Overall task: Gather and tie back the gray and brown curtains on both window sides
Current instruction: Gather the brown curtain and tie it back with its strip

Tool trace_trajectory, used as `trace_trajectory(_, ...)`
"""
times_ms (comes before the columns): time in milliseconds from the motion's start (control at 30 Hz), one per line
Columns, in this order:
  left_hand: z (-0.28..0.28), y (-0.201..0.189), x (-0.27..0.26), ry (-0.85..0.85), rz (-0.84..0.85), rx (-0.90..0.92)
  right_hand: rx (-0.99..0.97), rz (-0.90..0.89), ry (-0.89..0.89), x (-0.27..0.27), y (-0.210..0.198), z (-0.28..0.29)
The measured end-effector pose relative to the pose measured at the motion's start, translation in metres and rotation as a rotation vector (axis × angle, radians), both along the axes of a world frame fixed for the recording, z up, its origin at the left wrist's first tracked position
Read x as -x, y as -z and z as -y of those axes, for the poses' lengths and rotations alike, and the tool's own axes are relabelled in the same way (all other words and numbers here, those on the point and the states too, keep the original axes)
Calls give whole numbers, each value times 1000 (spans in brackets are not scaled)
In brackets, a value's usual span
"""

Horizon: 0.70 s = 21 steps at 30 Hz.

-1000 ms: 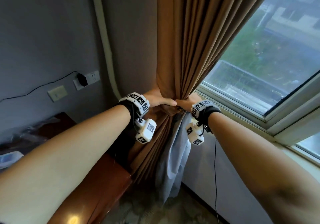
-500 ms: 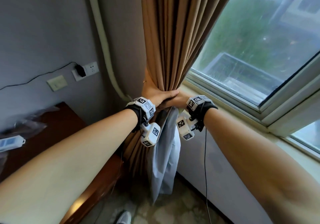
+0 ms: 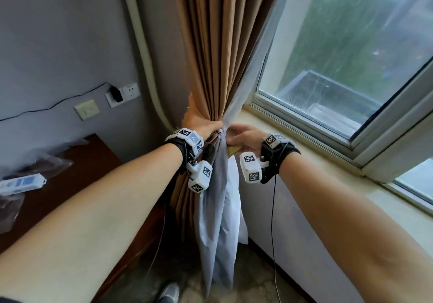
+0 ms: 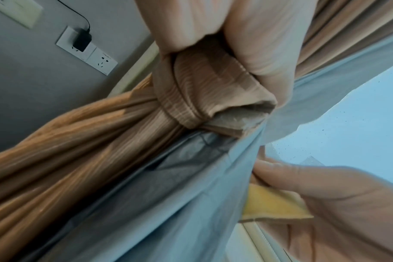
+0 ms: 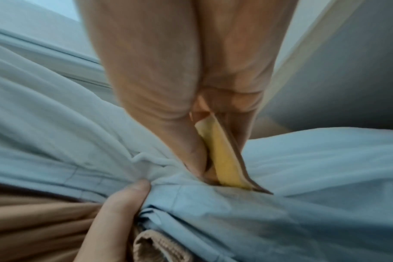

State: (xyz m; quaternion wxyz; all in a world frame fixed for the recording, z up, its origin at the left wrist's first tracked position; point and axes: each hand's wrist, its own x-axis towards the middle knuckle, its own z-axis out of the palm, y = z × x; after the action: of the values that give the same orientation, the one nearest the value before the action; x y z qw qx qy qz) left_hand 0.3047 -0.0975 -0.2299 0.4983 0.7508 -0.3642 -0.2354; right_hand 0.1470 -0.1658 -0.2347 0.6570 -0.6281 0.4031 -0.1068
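Two curtains are bunched together at the left side of the window [image 3: 339, 51]: the brown curtain [image 3: 210, 44] hanging in tight pleats, and the gray curtain [image 3: 215, 209] right beside it on the window side, drooping down toward the floor. The person's left hand [image 3: 199, 124] has its fingers curled round the gathered bundle at about sill height, and the left wrist view shows a brown tie-back band [image 4: 204, 92] wrapped round the brown folds and tucked under that grip. The right hand [image 3: 243, 136] sits just to the right of the bundle, touching the gray fabric, with its thumb and fingers pressed together on a flat yellow tab [image 3: 234, 150]; the right wrist view shows the tab [image 5: 224, 163] pinched there with its far end against the gray cloth. Can't tell whether the tab is joined to the band. Over on the left there's a dark wooden table [image 3: 77, 176] with a white remote [image 3: 22, 183] on it, and on the wall above it a socket with a black charger [image 3: 116, 94] plugged in, next to a light switch [image 3: 86, 110]. A pale windowsill [image 3: 316, 162] runs off to the right under the right wrist.
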Motion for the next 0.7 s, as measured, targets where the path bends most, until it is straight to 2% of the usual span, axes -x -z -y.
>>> trace_trajectory(100, 2, 3, 5, -46, 21, -16, 16, -105, 101, 7, 8, 4)
trace_trajectory(167, 4, 2, 10, -81, 40, -21, 96, -191, 176, 11, 9, 10)
trace_trajectory(233, 7, 0, 14, -113, 44, -31, 294, -286, 250, 17, 0, 11)
trace_trajectory(300, 13, -1, 16, -133, 45, -35, 592, -439, 257, 26, -16, 12)
trace_trajectory(400, 23, -4, 19, -182, 39, -40, 903, -530, 174, 37, -32, 4)
trace_trajectory(500, 35, -11, 21, -217, 13, -56, 1170, -469, -17, 33, -34, -16)
trace_trajectory(567, 41, -14, 22, -209, -7, -73, 1302, -423, -78, 27, -31, -23)
trace_trajectory(633, 46, -13, 21, -200, -15, -71, 1327, -484, -107, 21, -27, -20)
trace_trajectory(700, 49, -13, 19, -178, -2, -82, 1273, -593, -133, 14, -22, -16)
